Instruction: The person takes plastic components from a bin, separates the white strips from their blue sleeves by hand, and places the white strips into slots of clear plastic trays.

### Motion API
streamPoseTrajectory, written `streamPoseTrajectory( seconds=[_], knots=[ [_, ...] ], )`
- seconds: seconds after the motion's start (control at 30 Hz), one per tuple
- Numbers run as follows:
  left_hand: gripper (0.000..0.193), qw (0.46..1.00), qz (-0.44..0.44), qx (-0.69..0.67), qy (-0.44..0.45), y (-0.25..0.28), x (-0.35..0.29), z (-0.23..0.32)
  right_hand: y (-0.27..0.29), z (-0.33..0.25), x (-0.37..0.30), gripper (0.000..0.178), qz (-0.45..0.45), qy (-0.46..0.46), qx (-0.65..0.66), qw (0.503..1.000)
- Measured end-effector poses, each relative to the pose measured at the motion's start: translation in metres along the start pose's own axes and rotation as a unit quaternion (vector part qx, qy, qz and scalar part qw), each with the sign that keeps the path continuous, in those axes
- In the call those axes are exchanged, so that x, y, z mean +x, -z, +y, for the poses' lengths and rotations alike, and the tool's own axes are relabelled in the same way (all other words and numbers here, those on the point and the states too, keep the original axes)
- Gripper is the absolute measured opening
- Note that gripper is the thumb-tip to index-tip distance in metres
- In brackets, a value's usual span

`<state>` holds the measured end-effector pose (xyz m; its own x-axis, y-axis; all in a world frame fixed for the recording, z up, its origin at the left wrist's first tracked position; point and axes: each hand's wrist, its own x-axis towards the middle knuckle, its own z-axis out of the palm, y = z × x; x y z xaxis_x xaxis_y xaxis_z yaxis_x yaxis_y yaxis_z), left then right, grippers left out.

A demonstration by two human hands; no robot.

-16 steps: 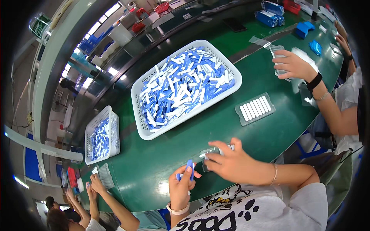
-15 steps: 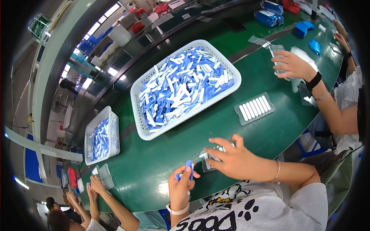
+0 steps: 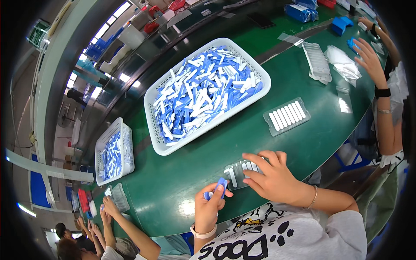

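Your left hand [image 3: 209, 209] grips blue pieces [image 3: 222, 182] and your right hand [image 3: 276, 177] spreads over the near tray [image 3: 239, 177], its hold unclear, with a gap left among its white sticks [image 3: 233, 178], while the far tray [image 3: 307, 114] looks full.

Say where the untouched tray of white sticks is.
The tray is right of centre in the head view, on the green table, beyond your right hand, right of the large basket.

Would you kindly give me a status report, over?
Left hand holding blue pieces. Right hand at clear tray, partly hiding white pieces. Large basket standing apart.
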<state>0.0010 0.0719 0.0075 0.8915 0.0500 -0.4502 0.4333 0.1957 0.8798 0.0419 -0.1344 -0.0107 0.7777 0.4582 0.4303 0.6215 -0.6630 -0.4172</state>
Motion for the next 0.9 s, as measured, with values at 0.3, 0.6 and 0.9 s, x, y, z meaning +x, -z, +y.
streamPoseTrajectory(
  seconds=[0.3,0.6,0.9],
  knots=[
    [0.022,0.997,-0.055,0.046,-0.007,-0.007,-0.001,-0.001,-0.003,0.000,0.030,0.013,-0.027,-0.107,0.443,0.890],
    [0.024,0.999,0.031,-0.011,-0.019,0.005,0.004,0.004,-0.023,0.013,0.007,0.011,0.058,0.088,0.088,0.991],
    [0.026,0.998,0.034,0.016,-0.046,0.003,0.004,-0.001,-0.008,-0.001,-0.011,0.018,-0.010,0.107,-0.054,0.993]
  ],
)
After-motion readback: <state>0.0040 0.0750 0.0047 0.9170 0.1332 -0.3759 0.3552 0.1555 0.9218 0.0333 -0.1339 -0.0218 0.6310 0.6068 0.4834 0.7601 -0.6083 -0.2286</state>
